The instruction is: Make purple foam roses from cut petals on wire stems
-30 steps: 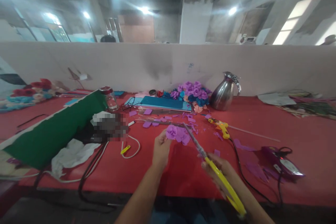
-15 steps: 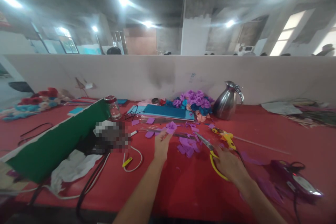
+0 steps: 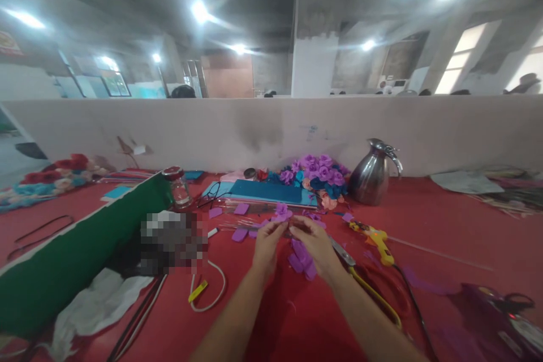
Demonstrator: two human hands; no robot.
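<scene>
You can read no text, label, brand or number here. On the pale partition (image 3: 212,136) behind the bench (image 3: 280,317), you see small blue marks (image 3: 313,129), too faint to make out. The sign (image 3: 9,44) at your far upper left is blurred past reading, and on the yellow tag (image 3: 198,291) around the white cord (image 3: 221,294) you can make out no lettering.

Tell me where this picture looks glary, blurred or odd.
Head view, top: ceiling lights flare into streaks. Head view, centre: the purple flower looks soft. Head view, lower right: the purple device looks smeared. Head view, left: blocky pixels cover something beside the green board.
</scene>
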